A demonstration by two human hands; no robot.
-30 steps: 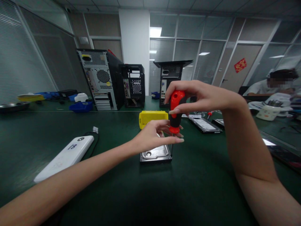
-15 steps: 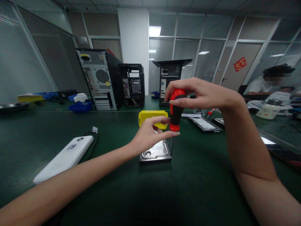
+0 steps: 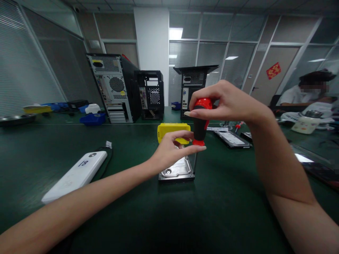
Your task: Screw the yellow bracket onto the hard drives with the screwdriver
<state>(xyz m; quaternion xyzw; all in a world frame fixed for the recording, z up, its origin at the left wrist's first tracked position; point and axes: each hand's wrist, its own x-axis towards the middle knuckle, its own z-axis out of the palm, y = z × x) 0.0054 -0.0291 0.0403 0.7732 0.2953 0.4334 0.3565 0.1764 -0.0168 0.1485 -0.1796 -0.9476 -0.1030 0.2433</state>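
Note:
A red and black screwdriver (image 3: 200, 127) stands nearly upright, its shaft reaching down to the near right corner of a silver hard drive (image 3: 177, 171). From above, my right hand (image 3: 229, 102) is closed round the top of its handle, thumb and fingers on opposite sides. Lower down, my left hand (image 3: 172, 150) pinches the red collar at the handle's base between thumb and fingers. The drive lies flat on the green table (image 3: 169, 215), partly covered by my left hand. Just behind the drive is a yellow case (image 3: 172, 127).
At left lies a white power bank-like block (image 3: 75, 176) marked 18, with a black cable. Another hard drive (image 3: 232, 139) lies at right. Computer towers (image 3: 116, 88) stand at the back, near a blue tray (image 3: 92, 119). A person (image 3: 302, 90) sits at far right.
The screwdriver handle has turned; its red stripe has gone from the left side to the right. My right hand has shifted its fingers with it. The whole view has moved slightly.

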